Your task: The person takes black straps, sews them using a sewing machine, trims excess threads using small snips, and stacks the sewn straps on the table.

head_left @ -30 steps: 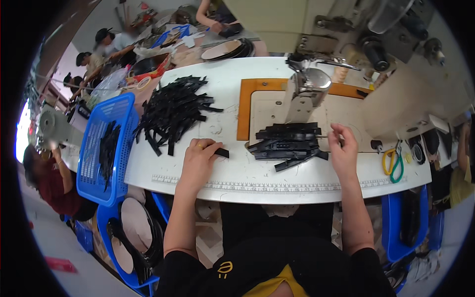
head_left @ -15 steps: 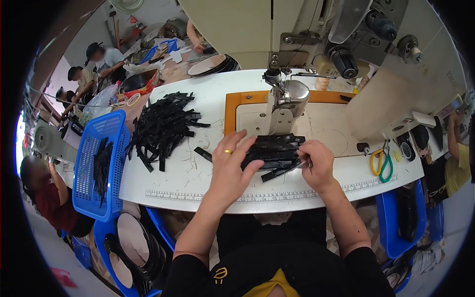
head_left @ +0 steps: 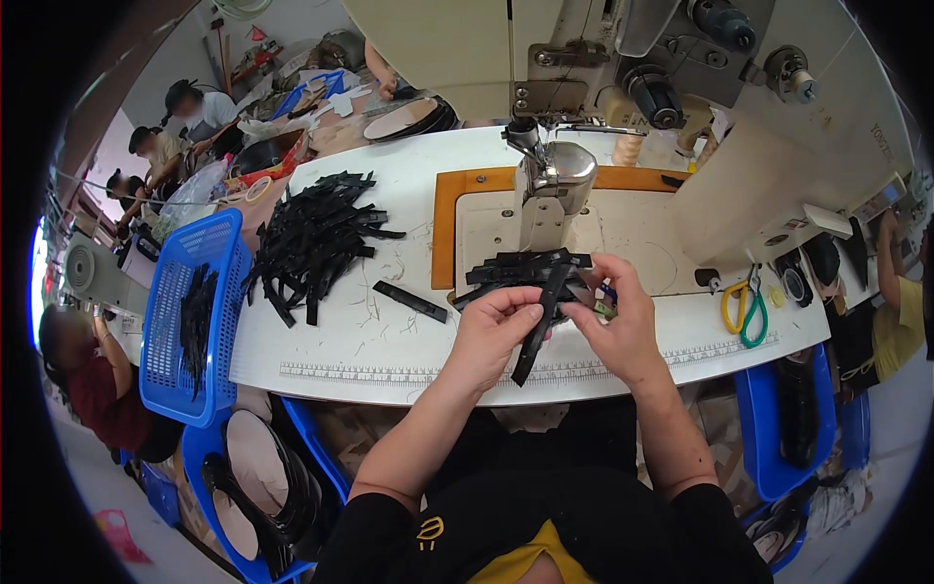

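Note:
My left hand (head_left: 491, 336) pinches a narrow black strip (head_left: 528, 352) between thumb and fingers, its lower end slanting toward the table's front edge. My right hand (head_left: 628, 326) is curled close by, thumb near the strip; in its palm shows a small object with blue and green parts (head_left: 607, 300), mostly hidden. Behind the hands, a stack of black strips (head_left: 496, 265) lies in front of the sewing machine post (head_left: 547, 204). One loose strip (head_left: 411, 301) rests left of my left hand. Farther left is a big heap of black strips (head_left: 316, 238).
A blue basket (head_left: 233, 321) with more strips stands at the table's left edge. Scissors (head_left: 755, 316) with yellow and green handles lie right. The machine head (head_left: 623, 58) overhangs the far side. Blue bins (head_left: 744, 428) sit below the table. Other people work at left and right.
My left hand has come off the stack and moved right, now pinching one strip turned toward me. My right hand has opened somewhat beside it. The view has shifted slightly.

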{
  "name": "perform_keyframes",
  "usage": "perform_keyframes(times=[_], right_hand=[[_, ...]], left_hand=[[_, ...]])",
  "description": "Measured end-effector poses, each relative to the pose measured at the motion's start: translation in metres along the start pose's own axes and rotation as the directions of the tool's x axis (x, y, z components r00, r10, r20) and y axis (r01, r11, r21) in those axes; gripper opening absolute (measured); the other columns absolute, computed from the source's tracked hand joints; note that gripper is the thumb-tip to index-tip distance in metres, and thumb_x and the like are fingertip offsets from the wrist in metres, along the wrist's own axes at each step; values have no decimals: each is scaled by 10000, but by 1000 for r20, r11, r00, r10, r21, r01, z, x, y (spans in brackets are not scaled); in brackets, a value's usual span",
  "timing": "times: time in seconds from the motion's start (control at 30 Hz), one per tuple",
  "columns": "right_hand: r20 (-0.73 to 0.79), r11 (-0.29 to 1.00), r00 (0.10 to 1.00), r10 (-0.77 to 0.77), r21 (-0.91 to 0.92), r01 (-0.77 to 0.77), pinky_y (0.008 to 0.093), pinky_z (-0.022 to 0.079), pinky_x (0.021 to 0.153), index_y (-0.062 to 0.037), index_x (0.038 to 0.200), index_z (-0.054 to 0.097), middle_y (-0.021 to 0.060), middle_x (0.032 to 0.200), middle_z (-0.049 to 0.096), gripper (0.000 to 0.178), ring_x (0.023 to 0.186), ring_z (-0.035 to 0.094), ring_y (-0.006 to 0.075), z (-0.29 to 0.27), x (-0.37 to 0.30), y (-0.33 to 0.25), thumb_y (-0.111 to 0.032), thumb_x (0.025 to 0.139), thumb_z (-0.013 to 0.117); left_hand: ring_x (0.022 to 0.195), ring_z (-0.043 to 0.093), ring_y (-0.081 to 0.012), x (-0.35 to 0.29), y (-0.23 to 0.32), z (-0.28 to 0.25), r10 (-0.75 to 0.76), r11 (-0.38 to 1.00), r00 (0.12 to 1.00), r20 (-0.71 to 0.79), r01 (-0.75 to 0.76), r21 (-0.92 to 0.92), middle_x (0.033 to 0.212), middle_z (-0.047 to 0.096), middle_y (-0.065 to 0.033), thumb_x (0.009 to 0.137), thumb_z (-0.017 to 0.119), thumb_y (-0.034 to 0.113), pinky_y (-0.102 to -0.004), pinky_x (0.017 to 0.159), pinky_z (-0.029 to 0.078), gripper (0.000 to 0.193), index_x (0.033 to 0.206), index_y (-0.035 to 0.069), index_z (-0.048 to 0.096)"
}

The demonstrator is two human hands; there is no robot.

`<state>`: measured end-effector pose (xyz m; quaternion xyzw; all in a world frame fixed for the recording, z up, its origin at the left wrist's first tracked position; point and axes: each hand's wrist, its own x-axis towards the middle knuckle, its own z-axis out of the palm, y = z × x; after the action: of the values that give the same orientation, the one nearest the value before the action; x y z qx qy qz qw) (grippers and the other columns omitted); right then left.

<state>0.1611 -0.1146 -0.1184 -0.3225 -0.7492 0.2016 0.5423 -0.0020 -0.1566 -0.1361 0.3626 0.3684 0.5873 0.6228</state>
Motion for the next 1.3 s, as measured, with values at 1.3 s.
perform_keyframes(times=[1.3], right_hand=[[341, 885, 918, 203, 337, -320, 182, 386, 668, -15, 1025, 512, -14, 845, 503, 316, 728, 435, 52, 50, 3, -36, 19, 748, 661]], left_hand=[[710, 593, -120, -50, 81, -120, 195, 918, 971, -138, -131, 374, 833, 632, -69, 808, 622, 28, -254, 664, 479, 98, 900, 7, 595]])
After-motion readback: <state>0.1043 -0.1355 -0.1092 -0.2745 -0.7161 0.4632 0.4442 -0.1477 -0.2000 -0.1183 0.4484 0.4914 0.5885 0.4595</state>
